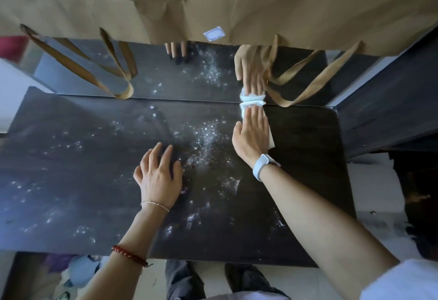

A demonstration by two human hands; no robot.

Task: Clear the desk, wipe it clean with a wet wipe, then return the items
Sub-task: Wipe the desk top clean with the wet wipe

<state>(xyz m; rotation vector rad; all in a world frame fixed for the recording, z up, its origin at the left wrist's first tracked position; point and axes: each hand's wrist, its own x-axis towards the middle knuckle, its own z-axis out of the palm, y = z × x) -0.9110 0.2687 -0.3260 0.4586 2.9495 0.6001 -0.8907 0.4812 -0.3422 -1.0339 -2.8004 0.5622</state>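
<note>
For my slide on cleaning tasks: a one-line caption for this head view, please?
Right hand presses a wet wipe along the dark desk's far edge by the mirror while the left hand rests flat.

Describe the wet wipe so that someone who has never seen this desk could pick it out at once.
Start at the dark desk, speckled with white dust, and go to its far edge, where a mirror meets it. Near the right end of that edge the right hand lies flat, its fingers pressing on the wet wipe. It is the only white, crumpled cloth on the desk, bunched beyond the fingertips and doubled by its reflection.

Head view — steeply down, close (single view) onto desk (94,157).
</note>
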